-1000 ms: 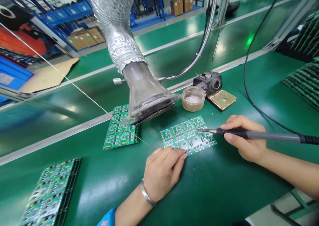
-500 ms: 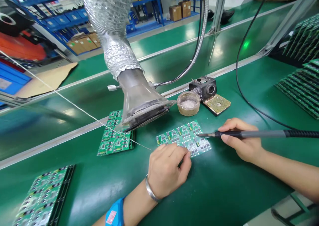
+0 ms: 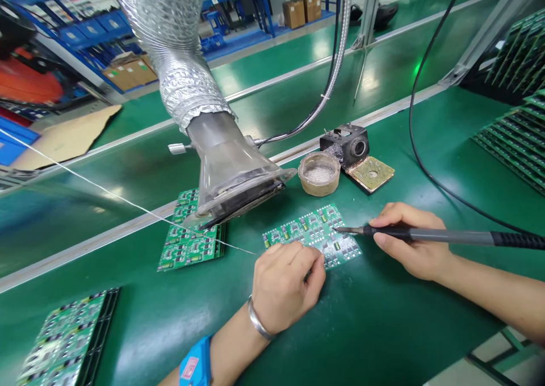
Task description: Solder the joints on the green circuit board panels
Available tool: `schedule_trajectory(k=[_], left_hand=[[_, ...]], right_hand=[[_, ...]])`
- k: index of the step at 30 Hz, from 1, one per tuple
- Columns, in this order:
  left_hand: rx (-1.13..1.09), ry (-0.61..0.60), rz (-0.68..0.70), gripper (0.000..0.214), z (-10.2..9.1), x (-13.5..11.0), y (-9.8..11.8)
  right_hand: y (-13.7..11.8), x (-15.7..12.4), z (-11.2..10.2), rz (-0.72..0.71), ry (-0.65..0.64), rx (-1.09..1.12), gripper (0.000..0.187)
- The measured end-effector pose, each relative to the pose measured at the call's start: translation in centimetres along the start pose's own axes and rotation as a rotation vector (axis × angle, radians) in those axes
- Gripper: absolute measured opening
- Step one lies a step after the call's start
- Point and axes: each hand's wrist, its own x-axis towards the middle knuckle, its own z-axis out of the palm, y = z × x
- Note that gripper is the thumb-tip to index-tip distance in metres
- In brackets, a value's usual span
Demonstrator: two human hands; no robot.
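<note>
My right hand (image 3: 415, 241) grips a soldering iron (image 3: 447, 235), its tip resting on a green circuit board (image 3: 315, 227) lying flat on the bench. My left hand (image 3: 287, 284) is closed over the board's near edge, with a silver bangle and a blue band behind it. A thin, pale solder wire (image 3: 149, 211) comes in from the left and runs to the knuckles of this hand; the fingertips pinching it are mostly hidden.
Above the board's left hangs a fume extractor hood (image 3: 238, 170). Behind stand a round pot (image 3: 319, 176) and an iron stand with sponge (image 3: 357, 153). Board stacks lie at left (image 3: 68, 335) and behind the hood (image 3: 183, 244); racked boards (image 3: 517, 142) stand right. A black cable (image 3: 415, 130) loops down.
The view has shifted slightly, so the hood and left stacks sit a little further left. Both hands keep nearly the same place, and the iron's tip stays on the board.
</note>
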Motion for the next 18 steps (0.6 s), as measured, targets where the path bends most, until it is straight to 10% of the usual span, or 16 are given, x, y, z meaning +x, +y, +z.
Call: schedule_trajectory(k=[18], left_hand=[[0.010,-0.031,0.037,0.013,0.59,0.42,0.13]], right_hand=[[0.44,-0.23,-0.22,0.049,0.049,0.089,0.010]])
